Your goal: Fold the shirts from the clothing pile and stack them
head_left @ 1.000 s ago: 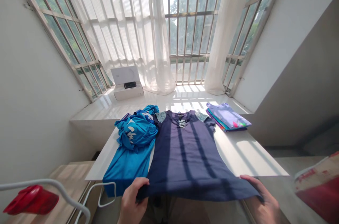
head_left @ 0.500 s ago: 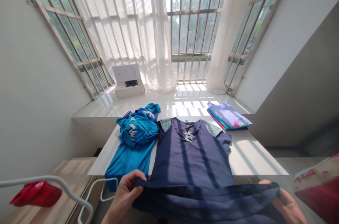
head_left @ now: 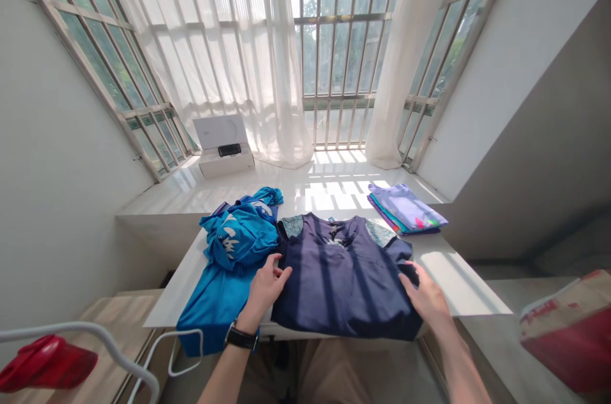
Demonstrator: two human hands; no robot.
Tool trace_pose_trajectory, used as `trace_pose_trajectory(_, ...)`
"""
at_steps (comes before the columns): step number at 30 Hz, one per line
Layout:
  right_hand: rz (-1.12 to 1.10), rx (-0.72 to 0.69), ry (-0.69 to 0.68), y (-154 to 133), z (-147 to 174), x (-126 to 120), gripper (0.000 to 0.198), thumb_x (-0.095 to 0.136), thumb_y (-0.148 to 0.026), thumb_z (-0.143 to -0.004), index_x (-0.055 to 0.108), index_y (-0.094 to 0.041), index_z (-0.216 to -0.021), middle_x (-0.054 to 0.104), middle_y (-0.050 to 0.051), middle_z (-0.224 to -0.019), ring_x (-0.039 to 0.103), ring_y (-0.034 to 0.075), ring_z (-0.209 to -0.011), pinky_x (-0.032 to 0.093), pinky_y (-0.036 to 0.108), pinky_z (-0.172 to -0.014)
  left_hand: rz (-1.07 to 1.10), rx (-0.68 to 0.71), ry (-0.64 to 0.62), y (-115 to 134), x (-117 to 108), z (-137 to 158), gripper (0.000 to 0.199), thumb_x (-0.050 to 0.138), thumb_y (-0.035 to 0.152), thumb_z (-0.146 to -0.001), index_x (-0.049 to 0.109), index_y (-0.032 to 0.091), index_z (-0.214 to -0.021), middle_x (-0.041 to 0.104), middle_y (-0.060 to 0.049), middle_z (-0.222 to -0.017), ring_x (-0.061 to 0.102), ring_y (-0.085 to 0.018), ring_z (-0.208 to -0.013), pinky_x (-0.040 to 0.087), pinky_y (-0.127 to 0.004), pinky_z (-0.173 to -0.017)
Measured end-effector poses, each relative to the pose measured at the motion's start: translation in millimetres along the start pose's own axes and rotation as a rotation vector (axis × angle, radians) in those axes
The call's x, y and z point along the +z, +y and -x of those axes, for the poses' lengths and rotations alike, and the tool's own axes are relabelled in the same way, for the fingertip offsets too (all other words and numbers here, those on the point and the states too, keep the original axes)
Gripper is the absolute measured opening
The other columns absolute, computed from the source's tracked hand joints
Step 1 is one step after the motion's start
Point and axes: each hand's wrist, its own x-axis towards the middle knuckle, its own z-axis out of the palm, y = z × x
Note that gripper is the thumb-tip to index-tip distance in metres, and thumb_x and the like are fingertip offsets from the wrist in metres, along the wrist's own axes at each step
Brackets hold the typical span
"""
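Note:
A dark navy short-sleeved top (head_left: 344, 289) with patterned shoulders lies on the white table, its lower part folded up over the front to just below the neckline. My left hand (head_left: 267, 286), with a black-strapped watch on the wrist, is at the top's left edge, thumb and fingers apart. At the right edge, by the sleeve, my right hand (head_left: 424, 292) has its thumb and fingers spread against the cloth. Both hands look open. Crumpled blue clothes (head_left: 241, 235) lie close left of the top, one hanging over the table's front edge.
Folded clothes (head_left: 408, 207) are stacked at the table's back right. A white box (head_left: 226, 165) with its lid up stands on the windowsill (head_left: 281, 184). At lower left are a white curved tube (head_left: 109, 343) and a red item (head_left: 48, 362); a red and beige bag (head_left: 568, 327) is at right.
The top's hem, held up by both hands at the front edge before, now lies folded over the chest. Both hands have moved forward and inward and let go of the hem.

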Motion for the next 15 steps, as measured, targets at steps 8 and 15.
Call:
trace_pose_trajectory(8, -0.131, -0.053, 0.07, -7, 6, 1, 0.062, 0.05, -0.062, -0.081, 0.063, -0.022, -0.127, 0.073, 0.013, -0.122, 0.067, 0.035, -0.115, 0.052, 0.048, -0.098, 0.131, 0.078, -0.045, 15, 8, -14, 0.044, 0.062, 0.04, -0.085, 0.062, 0.018, -0.123, 0.076, -0.009, -0.1, 0.074, -0.021, -0.081, 0.057, -0.032, -0.077)
trace_pose_trajectory(15, -0.138, 0.024, 0.044, -7, 10, 6, 0.055, 0.054, -0.06, -0.08, 0.07, -0.022, -0.116, 0.078, 0.012, -0.107, 0.073, 0.033, -0.102, 0.056, 0.044, -0.089, -0.12, 0.161, -0.11, 30, 15, -42, 0.048, 0.061, 0.029, -0.089, 0.059, 0.017, -0.136, 0.071, -0.012, -0.108, 0.072, -0.022, -0.079, 0.057, -0.036, -0.083)
